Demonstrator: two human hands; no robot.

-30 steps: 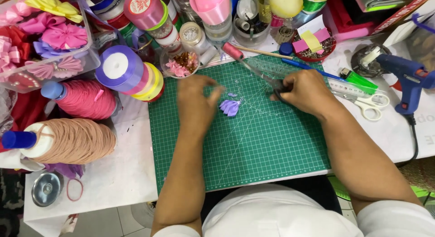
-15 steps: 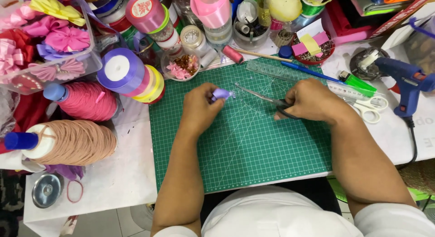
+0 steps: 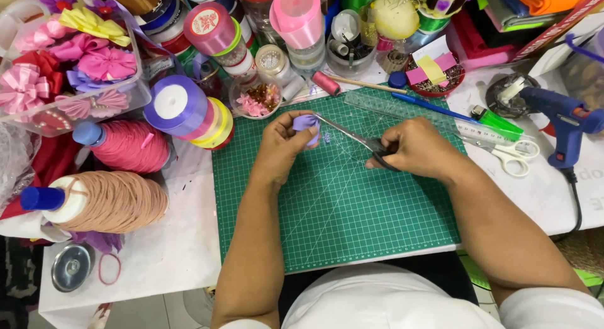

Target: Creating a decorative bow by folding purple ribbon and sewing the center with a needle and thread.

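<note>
Two bare hands meet over the green cutting mat (image 3: pixel 340 203), which lies on a white-covered desk (image 3: pixel 170 253). The left hand (image 3: pixel 281 146) has its grip closed around a small purple ribbon piece (image 3: pixel 306 123), pinched between thumb and fingertips and lifted just above the mat's upper edge. The right hand (image 3: pixel 412 147) has its grip closed through the dark handles of a pair of scissors (image 3: pixel 358 140); the thin blades point toward ten o'clock and their tips reach the purple piece. How far the blades are parted cannot be told. A few tiny purple scraps (image 3: pixel 326 138) lie on the mat just below the blades.

At three o'clock from the right hand lie white-handled scissors (image 3: pixel 513 154), with a green lighter (image 3: pixel 498 119) above them and a blue glue gun (image 3: pixel 563 118) further out at the desk's edge. At twelve o'clock a clear ruler (image 3: pixel 402 106) and a blue pen (image 3: pixel 428 104) lie along the mat's top. At eleven o'clock from the left hand sits a small clear bowl of pink bits (image 3: pixel 255 101). At nine o'clock stand stacked ribbon rolls (image 3: pixel 189 113), a pink thread cone (image 3: pixel 126 145) and a tan thread cone (image 3: pixel 104 202). At ten o'clock a clear box (image 3: pixel 75 71) holds pink and purple ribbon flowers.
</note>
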